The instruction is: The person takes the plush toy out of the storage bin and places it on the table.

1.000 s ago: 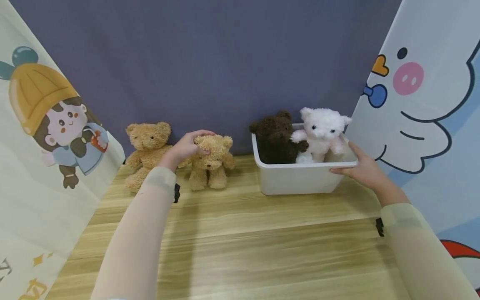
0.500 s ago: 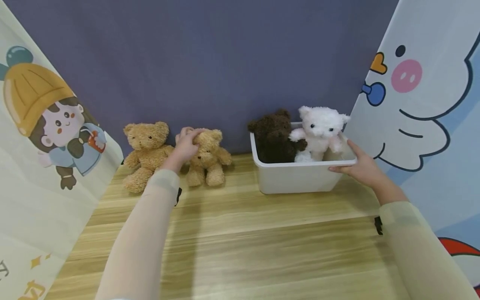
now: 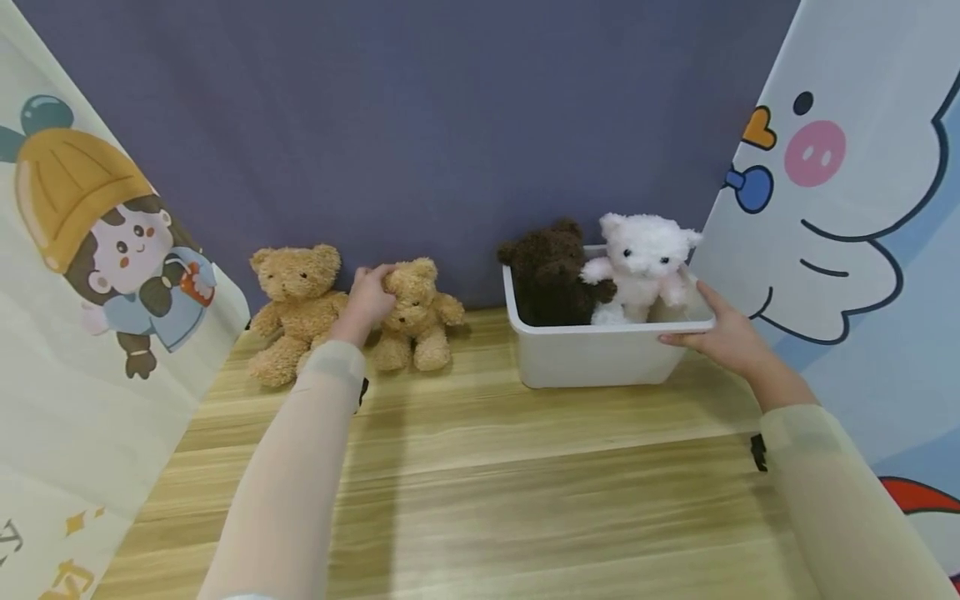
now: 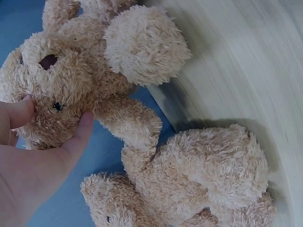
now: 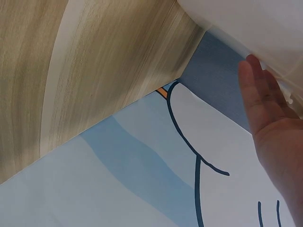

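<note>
Two light-brown teddy bears sit against the back wall. My left hand (image 3: 369, 302) holds the right-hand teddy bear (image 3: 416, 321) by one side of its head; in the left wrist view, the thumb and a finger lie across its fuzzy face. The other teddy bear (image 3: 294, 312) sits just to the left, partly behind my wrist. My right hand (image 3: 729, 335) rests at the front right corner of a white plastic bin (image 3: 592, 358), thumb along the front under the rim, straight fingers against the right side. Inside the bin sit a dark brown teddy bear (image 3: 553, 271) and a fluffy white one (image 3: 647, 258).
The bin and bears stand at the back of a wood-grain table (image 3: 525, 492). Behind it hangs a dark blue-grey wall panel (image 3: 450, 125). Printed cartoon panels close off the left side (image 3: 82, 333) and right side (image 3: 862, 275).
My left hand has slid left from the top of the bear's head to its side. That bear has shifted slightly left and tilted. The right hand and bin stay put.
</note>
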A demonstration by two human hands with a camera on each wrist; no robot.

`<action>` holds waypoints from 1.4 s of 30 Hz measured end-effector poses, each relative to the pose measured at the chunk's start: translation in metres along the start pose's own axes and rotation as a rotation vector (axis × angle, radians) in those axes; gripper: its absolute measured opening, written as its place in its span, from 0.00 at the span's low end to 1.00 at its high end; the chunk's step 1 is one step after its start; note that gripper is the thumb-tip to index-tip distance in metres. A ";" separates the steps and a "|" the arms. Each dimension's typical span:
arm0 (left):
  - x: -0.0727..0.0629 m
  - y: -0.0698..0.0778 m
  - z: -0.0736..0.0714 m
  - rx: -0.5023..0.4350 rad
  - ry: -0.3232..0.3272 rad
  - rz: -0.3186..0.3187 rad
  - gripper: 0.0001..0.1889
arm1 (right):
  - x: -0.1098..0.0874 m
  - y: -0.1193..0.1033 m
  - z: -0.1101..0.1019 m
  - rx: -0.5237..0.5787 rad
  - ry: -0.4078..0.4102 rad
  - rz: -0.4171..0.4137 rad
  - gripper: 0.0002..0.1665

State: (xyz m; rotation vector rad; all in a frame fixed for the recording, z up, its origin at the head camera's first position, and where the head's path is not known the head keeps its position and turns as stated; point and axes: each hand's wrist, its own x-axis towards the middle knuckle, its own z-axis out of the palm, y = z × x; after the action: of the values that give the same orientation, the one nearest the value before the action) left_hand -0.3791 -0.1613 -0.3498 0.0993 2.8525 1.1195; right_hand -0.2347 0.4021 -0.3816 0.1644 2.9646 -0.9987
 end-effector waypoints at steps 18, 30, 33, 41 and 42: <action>0.000 0.011 -0.019 0.112 0.038 0.098 0.31 | -0.005 0.002 0.001 0.019 -0.005 0.007 0.82; 0.004 0.024 -0.021 0.210 -0.026 0.120 0.32 | -0.004 -0.003 -0.001 0.016 -0.016 0.010 0.82; 0.003 0.025 -0.022 0.199 -0.007 0.136 0.31 | -0.003 -0.003 -0.001 0.015 -0.010 0.010 0.83; 0.003 0.032 -0.025 0.159 -0.017 0.169 0.31 | -0.004 -0.003 -0.001 0.025 -0.005 0.013 0.83; 0.003 0.033 -0.026 0.149 -0.018 0.168 0.31 | -0.004 -0.003 -0.001 0.024 -0.003 0.012 0.83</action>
State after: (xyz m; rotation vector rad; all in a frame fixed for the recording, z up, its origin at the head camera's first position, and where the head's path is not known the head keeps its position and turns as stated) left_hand -0.3832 -0.1542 -0.3086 0.3620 2.9531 0.9239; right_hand -0.2306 0.3995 -0.3787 0.1802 2.9464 -1.0324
